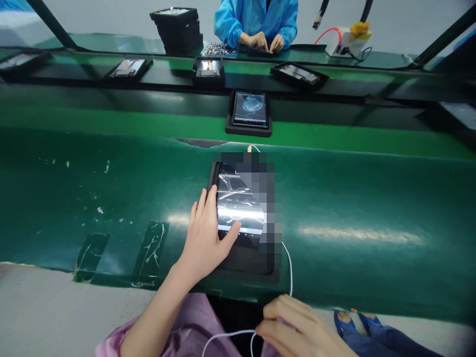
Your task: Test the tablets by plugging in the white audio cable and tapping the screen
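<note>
A tablet [234,198] with its screen lit lies in a black tray [238,263] on the green bench, its right part hidden by a pixelated patch. Shiny wrinkles like clear film show across the screen. My left hand [204,238] rests along the tablet's left side, fingers stretched out and thumb over the lower screen. Below the bench's front edge, my right hand [293,322] is closed on a white cable [230,334]. White cable also runs down from the tray's right side toward that hand.
Beyond the bench, another tablet [251,110] sits in a black tray on a green strip. Several trays with devices, such as one tray [208,72], line the belt behind. A co-worker in a blue coat [256,22] works opposite, beside stacked black trays [176,29].
</note>
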The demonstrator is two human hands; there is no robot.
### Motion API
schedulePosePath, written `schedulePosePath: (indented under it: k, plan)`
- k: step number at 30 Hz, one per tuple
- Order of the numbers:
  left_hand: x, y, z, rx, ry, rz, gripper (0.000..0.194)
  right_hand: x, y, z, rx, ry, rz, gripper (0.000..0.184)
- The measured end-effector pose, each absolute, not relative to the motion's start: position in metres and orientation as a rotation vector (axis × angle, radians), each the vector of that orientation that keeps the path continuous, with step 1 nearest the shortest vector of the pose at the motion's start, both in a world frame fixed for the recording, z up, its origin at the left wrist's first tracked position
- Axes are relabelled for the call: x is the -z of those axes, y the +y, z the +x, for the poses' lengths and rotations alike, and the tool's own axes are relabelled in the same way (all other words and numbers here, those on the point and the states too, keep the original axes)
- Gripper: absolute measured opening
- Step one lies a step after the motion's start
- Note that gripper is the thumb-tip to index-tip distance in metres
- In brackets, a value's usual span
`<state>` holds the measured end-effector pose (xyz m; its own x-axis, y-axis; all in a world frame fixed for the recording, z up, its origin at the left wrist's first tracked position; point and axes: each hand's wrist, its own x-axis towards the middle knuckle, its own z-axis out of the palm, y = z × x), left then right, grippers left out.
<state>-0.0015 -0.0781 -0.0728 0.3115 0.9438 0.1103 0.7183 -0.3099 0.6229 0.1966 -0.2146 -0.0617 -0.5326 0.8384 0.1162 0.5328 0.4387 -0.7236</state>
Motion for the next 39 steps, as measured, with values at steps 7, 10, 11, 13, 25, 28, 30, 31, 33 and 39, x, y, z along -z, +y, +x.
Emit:
schedulePosePath:
  k: [7,10,11,13,25,28,30,31,33,39]
  plan:
    - [0.071,-0.08,-0.002,-0.654,1.457,2.105,0.076,0.064,-0.206,0.199,-0.799,-2.399,-1.039,0.025]
    - [0.071,-0.084,-0.003,-0.636,1.463,2.125,0.081,0.036,-0.185,0.218,-1.145,-2.389,-0.937,0.02]
    - [0.071,-0.086,-0.003,-0.623,1.461,2.143,0.084,0.025,-0.173,0.226,-1.244,-2.367,-0.965,0.02]
    - [0.072,-0.091,-0.005,-0.603,1.455,2.18,0.09,0.008,-0.138,0.24,-1.211,-2.253,-1.073,0.019]
    - [0.093,-0.098,-0.011,-0.6,1.466,2.323,0.118,0.052,0.087,0.217,-0.918,-1.761,-1.806,0.041]
    - [0.102,-0.098,-0.011,-0.637,1.478,2.314,0.115,0.058,0.087,0.215,-0.911,-1.755,-1.805,0.042]
    - [0.106,-0.098,-0.008,-0.682,1.504,2.287,0.112,0.059,0.085,0.215,-0.92,-1.751,-1.803,0.042]
    - [0.106,-0.098,-0.007,-0.706,1.521,2.276,0.109,0.059,0.084,0.216,-0.93,-1.747,-1.8,0.042]
    - [0.106,-0.098,-0.004,-0.732,1.55,2.276,0.101,0.059,0.085,0.218,-0.953,-1.735,-1.795,0.042]
    - [0.105,-0.099,-0.003,-0.705,1.557,2.381,0.077,0.064,0.092,0.222,-1.005,-1.712,-1.765,0.042]
